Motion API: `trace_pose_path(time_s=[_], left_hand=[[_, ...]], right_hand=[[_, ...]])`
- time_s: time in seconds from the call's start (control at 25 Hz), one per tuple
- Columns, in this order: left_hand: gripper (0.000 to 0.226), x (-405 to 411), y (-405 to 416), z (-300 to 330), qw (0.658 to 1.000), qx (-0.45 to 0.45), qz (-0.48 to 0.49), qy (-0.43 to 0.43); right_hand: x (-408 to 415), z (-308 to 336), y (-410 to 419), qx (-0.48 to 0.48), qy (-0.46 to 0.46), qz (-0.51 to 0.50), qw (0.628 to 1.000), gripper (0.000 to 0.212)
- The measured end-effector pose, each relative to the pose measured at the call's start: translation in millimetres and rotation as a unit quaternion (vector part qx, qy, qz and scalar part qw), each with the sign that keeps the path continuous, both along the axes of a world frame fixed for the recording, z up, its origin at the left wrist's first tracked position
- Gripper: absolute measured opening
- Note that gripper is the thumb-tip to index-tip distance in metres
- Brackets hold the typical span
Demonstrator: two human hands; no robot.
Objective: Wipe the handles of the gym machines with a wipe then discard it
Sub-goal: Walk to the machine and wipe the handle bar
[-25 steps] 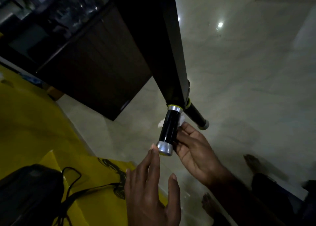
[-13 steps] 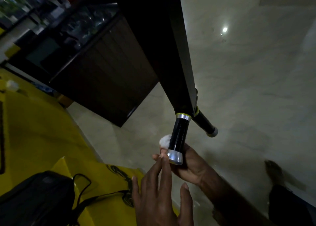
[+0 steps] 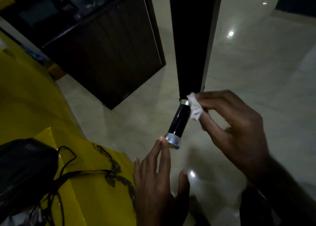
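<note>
A black machine handle [image 3: 179, 120] with silver caps at both ends hangs from a dark upright post [image 3: 191, 37]. My right hand [image 3: 234, 124] pinches a crumpled white wipe [image 3: 195, 108] against the handle's upper right side, beside the top silver collar. Below, my left hand [image 3: 159, 179] is held with straight fingers, and its fingertips touch the bottom silver cap [image 3: 173, 141].
A dark wooden cabinet [image 3: 106, 54] stands on the glossy pale floor [image 3: 256, 63] to the left of the post. A yellow surface [image 3: 34, 109] fills the lower left, with a black bag [image 3: 22, 171] and its cords lying on it.
My right hand has come out from under the handle's lower end and risen to its upper right side with the wipe. The left fingertips stay at the bottom cap.
</note>
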State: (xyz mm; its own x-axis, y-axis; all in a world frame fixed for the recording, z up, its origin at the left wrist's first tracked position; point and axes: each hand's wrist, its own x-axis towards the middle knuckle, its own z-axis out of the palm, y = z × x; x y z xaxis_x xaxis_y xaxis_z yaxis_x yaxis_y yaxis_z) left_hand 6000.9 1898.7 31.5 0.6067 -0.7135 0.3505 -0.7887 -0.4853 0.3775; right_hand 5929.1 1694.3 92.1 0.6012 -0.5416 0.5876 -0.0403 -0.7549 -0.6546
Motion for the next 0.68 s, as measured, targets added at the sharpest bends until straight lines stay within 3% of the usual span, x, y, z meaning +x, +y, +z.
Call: trace_pose_path(time_s=[0.08,0.16,0.24,0.4,0.48,0.68], left_hand=[[0.085,-5,-1,-4,1.0,-0.014,0.019,0.001],[0.083,-6,-3,-5,0.999,-0.015,0.033,-0.005],[0.079,-6,-3,-6,0.999,-0.011,0.038,-0.011],[0.079,-10,-4,-9,0.999,-0.007,0.045,-0.004],[0.076,-12,-5,-10,0.999,-0.013,0.049,0.007],[0.084,-14,-6,-2,0.998,0.007,0.041,0.043]], right_hand=[[16,16,-11,-0.236,0.152,0.011,0.96,0.028],[31,20,-10,-0.321,0.271,0.027,0.907,0.038],[38,20,-9,-0.323,0.323,0.065,0.887,0.043],[35,20,-5,-0.206,0.284,0.17,0.921,0.043],[30,16,13,-0.196,0.273,0.232,0.913,0.045],[36,11,-14,-0.3,0.236,0.136,0.914,0.038]])
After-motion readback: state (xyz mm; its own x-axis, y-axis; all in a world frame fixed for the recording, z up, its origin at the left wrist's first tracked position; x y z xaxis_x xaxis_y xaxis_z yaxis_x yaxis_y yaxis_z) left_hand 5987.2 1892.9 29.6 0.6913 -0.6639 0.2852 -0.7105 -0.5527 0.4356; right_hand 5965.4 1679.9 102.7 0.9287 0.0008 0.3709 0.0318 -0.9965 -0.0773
